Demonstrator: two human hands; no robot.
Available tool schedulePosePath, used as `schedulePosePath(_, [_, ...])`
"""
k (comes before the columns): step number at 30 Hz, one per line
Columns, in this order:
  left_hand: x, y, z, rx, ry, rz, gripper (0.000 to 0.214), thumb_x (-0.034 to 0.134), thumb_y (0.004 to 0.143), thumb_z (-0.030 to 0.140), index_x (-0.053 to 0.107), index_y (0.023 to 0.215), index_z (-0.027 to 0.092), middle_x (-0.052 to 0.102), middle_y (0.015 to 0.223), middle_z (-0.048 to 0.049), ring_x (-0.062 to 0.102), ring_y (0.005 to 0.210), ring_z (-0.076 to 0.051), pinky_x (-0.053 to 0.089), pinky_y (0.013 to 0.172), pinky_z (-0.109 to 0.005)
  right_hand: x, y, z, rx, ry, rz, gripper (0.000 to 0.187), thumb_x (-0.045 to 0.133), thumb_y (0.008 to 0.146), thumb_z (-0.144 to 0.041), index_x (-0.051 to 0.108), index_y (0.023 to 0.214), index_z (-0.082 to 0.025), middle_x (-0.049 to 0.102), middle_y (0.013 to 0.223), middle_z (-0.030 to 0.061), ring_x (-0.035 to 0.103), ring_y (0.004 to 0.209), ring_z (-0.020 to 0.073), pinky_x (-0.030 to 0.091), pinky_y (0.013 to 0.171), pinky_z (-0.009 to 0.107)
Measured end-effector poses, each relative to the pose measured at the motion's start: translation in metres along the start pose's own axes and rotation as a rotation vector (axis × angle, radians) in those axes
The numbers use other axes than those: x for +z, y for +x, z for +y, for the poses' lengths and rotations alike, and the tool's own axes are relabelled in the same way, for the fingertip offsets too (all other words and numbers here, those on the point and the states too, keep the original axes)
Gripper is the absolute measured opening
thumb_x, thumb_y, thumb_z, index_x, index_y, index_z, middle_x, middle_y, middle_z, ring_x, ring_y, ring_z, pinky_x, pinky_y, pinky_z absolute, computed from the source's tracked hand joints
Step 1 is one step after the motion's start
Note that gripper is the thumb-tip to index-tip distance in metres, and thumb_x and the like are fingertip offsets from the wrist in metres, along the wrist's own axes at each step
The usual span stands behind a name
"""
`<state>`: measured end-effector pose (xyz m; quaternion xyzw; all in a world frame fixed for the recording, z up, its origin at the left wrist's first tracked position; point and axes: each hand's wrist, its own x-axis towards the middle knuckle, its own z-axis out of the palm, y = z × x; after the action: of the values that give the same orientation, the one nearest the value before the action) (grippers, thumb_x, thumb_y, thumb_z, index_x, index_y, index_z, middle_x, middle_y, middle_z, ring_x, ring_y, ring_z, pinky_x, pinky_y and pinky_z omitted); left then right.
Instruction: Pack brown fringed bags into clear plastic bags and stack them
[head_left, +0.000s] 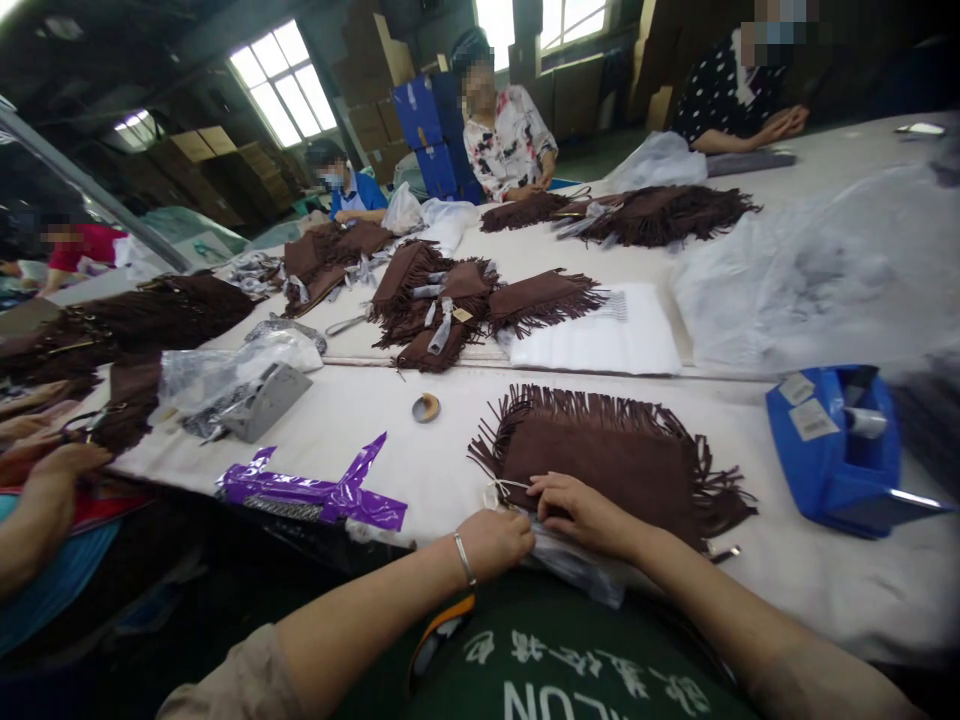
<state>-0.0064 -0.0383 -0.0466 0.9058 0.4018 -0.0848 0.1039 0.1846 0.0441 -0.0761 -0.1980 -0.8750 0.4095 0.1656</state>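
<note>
A dark brown fringed pouch [600,465] lies flat on the table before me, its fringe spread along the far edge and both ends. At its near left corner, a thin white cord [514,484] forms a small loop. My right hand [581,512] rests over the pouch's near edge, with its fingers curled and their tips on the cord. Just left of it, my left hand [496,542] is closed close to that corner; its fingertips and whatever they hold are hidden. Clear plastic wrap [581,575] hangs at the table edge below my right hand.
A blue tape dispenser [832,450] stands at right, a grey metal block [268,402] at left. Purple tape [315,492] sticks to the near edge; a tape roll [426,407] lies mid-table. Beyond are piled brown pouches [442,305] and plastic sheeting [825,270]. Co-workers sit around the table.
</note>
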Motion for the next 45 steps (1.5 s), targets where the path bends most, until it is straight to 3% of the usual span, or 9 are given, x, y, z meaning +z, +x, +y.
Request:
schedulePosePath(4, [0.013,0.018,0.016,-0.145,-0.054,0.154,0.012,0.047,0.087,0.017,0.057,0.093,0.014,0.062,0.09,-0.0088,0.061,0.076,-0.019,0.053,0.059,-0.028,-0.013,0.0,-0.013,0.079,-0.016,0.03,0.026,0.049,0.088,-0.034,0.062,0.106,-0.02,0.06,0.12,0.0095,0.049,0.118,0.0228,0.038,0.101,0.042])
schedulePosePath(8, [0.008,0.002,0.014,-0.268,-0.364,0.38,0.015,0.046,0.089,0.024,0.059,0.093,0.017,0.063,0.09,-0.0067,0.062,0.083,-0.016,0.053,0.071,-0.026,0.001,-0.018,-0.015,0.101,-0.244,-0.026,0.062,0.054,0.083,-0.048,0.037,0.137,-0.023,0.034,0.145,0.0107,0.025,0.135,0.03,0.024,0.108,0.053])
schedulePosePath(12, [0.009,-0.033,-0.015,-0.802,-1.077,0.67,0.025,0.048,0.088,0.037,0.061,0.091,0.016,0.066,0.086,-0.0082,0.065,0.075,-0.017,0.054,0.062,-0.025,0.029,-0.035,0.002,0.068,-0.461,-0.042,0.057,0.046,0.089,-0.025,0.026,0.142,-0.026,0.03,0.147,0.0054,0.021,0.137,0.0244,0.026,0.109,0.047])
schedulePosePath(15, [0.017,-0.05,-0.034,-1.132,-1.579,0.598,0.031,0.053,0.085,0.039,0.061,0.089,0.009,0.068,0.089,-0.015,0.068,0.077,-0.021,0.057,0.065,-0.03,0.038,-0.039,0.007,0.069,-0.552,-0.017,0.055,0.039,0.091,-0.021,0.023,0.143,-0.026,0.032,0.146,0.0037,0.024,0.136,0.0222,0.029,0.108,0.046])
schedulePosePath(19, [0.026,-0.05,-0.038,-1.086,-1.976,0.506,0.04,0.058,0.082,0.04,0.06,0.101,0.005,0.067,0.101,-0.0205,0.067,0.089,-0.025,0.055,0.08,-0.034,0.038,-0.036,-0.005,0.082,-0.592,-0.039,0.075,0.054,0.082,-0.038,0.016,0.145,-0.02,0.025,0.149,0.0082,0.021,0.136,0.0312,0.027,0.105,0.054])
schedulePosePath(24, [0.029,-0.04,-0.033,-0.999,-2.107,0.479,0.045,0.059,0.083,0.042,0.059,0.107,0.004,0.064,0.11,-0.0215,0.066,0.093,-0.025,0.053,0.084,-0.036,0.043,-0.029,-0.009,0.085,-0.738,-0.024,0.076,0.045,0.074,-0.003,0.02,0.144,-0.017,0.025,0.149,0.0081,0.018,0.137,0.0306,0.027,0.105,0.053])
schedulePosePath(30, [0.03,-0.034,-0.035,-0.956,-2.237,0.46,0.048,0.056,0.083,0.048,0.061,0.105,0.005,0.064,0.11,-0.0203,0.067,0.09,-0.024,0.053,0.083,-0.035,0.03,-0.019,-0.001,0.067,-0.754,-0.009,0.067,0.037,0.076,0.005,0.03,0.14,-0.015,0.043,0.14,0.0111,0.048,0.116,0.0251,0.046,0.09,0.041])
schedulePosePath(38, [0.016,0.03,-0.054,-0.637,-2.441,0.487,0.039,0.07,0.073,0.027,0.062,0.105,0.006,0.07,0.096,-0.0167,0.067,0.089,-0.028,0.051,0.086,-0.041,-0.012,-0.017,-0.007,-0.032,-0.597,-0.104,0.068,0.043,0.08,0.001,0.027,0.141,-0.022,0.052,0.131,0.0067,0.051,0.105,0.0206,0.048,0.091,0.037])
schedulePosePath(45, [0.018,0.068,-0.067,-0.676,-2.513,0.627,0.047,0.066,0.076,0.037,0.06,0.112,0.008,0.069,0.101,-0.015,0.064,0.098,-0.03,0.047,0.093,-0.044,-0.008,-0.03,-0.003,0.034,-0.571,-0.091,0.075,0.037,0.077,0.006,0.023,0.143,-0.026,0.039,0.143,0.0032,0.047,0.114,0.0169,0.042,0.098,0.034])
